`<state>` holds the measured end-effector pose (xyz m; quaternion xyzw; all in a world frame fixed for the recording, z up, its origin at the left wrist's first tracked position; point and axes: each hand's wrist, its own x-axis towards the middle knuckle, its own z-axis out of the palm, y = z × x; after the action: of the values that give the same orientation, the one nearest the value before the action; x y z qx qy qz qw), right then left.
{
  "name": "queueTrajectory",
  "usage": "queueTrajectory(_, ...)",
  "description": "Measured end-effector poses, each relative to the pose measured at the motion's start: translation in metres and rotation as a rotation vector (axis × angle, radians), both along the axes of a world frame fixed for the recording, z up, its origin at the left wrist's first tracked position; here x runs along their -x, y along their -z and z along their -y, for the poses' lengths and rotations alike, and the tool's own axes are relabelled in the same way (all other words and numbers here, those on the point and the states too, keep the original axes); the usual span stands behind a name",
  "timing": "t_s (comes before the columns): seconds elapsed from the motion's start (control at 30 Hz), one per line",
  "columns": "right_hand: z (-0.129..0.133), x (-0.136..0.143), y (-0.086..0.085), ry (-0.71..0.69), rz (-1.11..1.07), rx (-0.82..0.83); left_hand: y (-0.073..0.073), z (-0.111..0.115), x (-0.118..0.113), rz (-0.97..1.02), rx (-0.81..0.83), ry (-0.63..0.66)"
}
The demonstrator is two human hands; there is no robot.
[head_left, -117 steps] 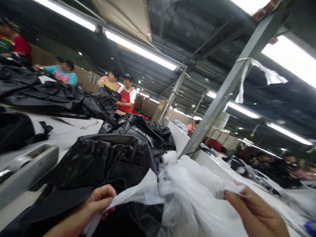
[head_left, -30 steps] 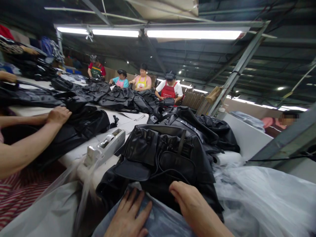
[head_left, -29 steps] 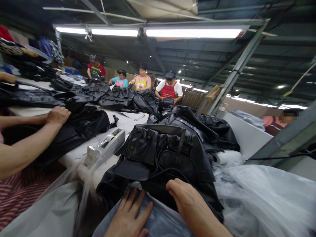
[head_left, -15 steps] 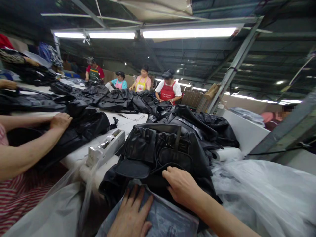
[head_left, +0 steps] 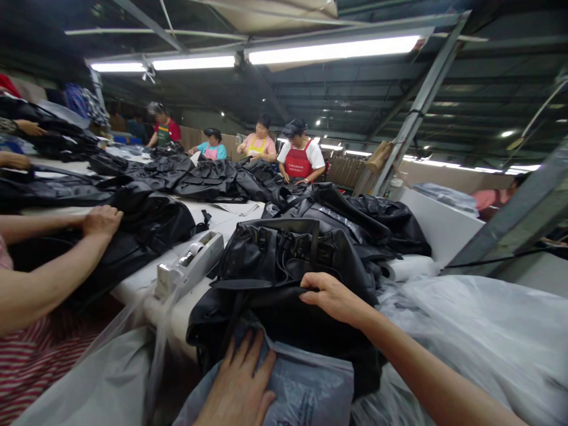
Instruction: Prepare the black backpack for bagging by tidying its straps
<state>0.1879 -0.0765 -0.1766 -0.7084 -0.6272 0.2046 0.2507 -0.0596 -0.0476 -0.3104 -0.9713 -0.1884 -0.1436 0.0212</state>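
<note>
A black bag [head_left: 302, 313] with front pockets and buckles lies before me at the table's edge. My right hand [head_left: 331, 294] pinches the edge of its opening and holds it raised, so a dark inside shows. Below that, my left hand [head_left: 242, 378] rests with fingers spread on a grey plastic-wrapped packet [head_left: 310, 381]. The packet's far edge lies at the mouth of the bag. Some dark print shows through the plastic, too blurred to read.
Left of the bag stands a tape dispenser [head_left: 190, 260]. More black bags [head_left: 208, 177] cover the table [head_left: 217, 220]. A co-worker's arm [head_left: 57, 266] reaches in from the left. Clear plastic sheeting [head_left: 479, 337] and a white roll [head_left: 410, 268] lie right. Several people stand across the table.
My right hand has lifted the bag's edge up and away, opening the mouth wider. The bag's front pockets have folded back. My left hand has stayed on the packet.
</note>
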Motion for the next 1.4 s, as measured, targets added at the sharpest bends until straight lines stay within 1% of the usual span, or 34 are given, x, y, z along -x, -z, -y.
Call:
queueTrajectory(0.07, 0.001, -0.001, -0.001, -0.007, -0.033, -0.009, -0.001, 0.001, 0.001, 0.019, 0.017, 0.042)
queueTrajectory(0.17, 0.002, -0.003, -0.005, -0.026, -0.084, -0.026, -0.004, 0.005, 0.005, 0.011, 0.053, 0.145)
queueTrajectory(0.23, 0.002, -0.005, -0.006, -0.035, -0.102, -0.044, -0.009, 0.008, 0.006, -0.005, 0.066, 0.174)
queueTrajectory(0.4, -0.002, -0.004, -0.003, -0.048, -0.062, -0.094, -0.018, 0.014, 0.005, 0.023, -0.007, 0.145)
queueTrajectory(0.53, -0.005, -0.003, 0.002, -0.069, -0.037, -0.079, -0.024, 0.016, 0.005, 0.036, 0.015, 0.125)
queueTrajectory(0.63, -0.004, 0.000, 0.005, -0.082, 0.093, -0.174, -0.029, 0.016, 0.007, 0.029, 0.012, 0.146)
queueTrajectory(0.7, -0.001, 0.005, 0.005, -0.078, 0.244, -0.239, -0.031, 0.016, 0.009, 0.017, -0.022, 0.187)
queueTrajectory(0.73, 0.001, 0.009, 0.005, -0.085, 0.325, -0.244, -0.032, 0.016, 0.010, 0.010, -0.049, 0.206)
queueTrajectory(0.8, 0.007, 0.016, 0.005, -0.164, 0.484, -0.215, -0.031, 0.016, 0.011, 0.005, -0.100, 0.215)
queueTrajectory(0.87, 0.015, 0.024, 0.008, -0.335, 0.618, -0.158, -0.028, 0.017, 0.012, 0.011, -0.111, 0.196)
queueTrajectory(0.93, 0.024, 0.031, 0.013, -0.472, 0.693, -0.106, -0.023, 0.018, 0.012, 0.040, -0.112, 0.147)
queueTrajectory(0.97, 0.028, 0.034, 0.017, -0.497, 0.705, -0.083, -0.020, 0.018, 0.011, 0.052, -0.120, 0.124)
queueTrajectory(1.1, 0.041, 0.046, 0.028, -0.471, 0.732, -0.032, -0.010, 0.019, 0.008, 0.057, -0.128, 0.064)
queueTrajectory(1.2, 0.040, 0.054, 0.029, -0.466, 0.849, 0.016, -0.004, 0.018, 0.007, 0.046, -0.083, 0.059)
queueTrajectory(1.3, 0.029, 0.053, 0.020, -0.413, 0.958, 0.013, 0.000, 0.018, 0.006, 0.037, -0.038, 0.036)
queueTrajectory(1.37, 0.019, 0.048, 0.008, -0.336, 0.938, 0.014, -0.002, 0.016, 0.002, 0.013, 0.033, -0.005)
queueTrajectory(1.4, 0.014, 0.044, 0.001, -0.300, 0.910, 0.018, -0.006, 0.015, -0.001, -0.015, 0.096, -0.037)
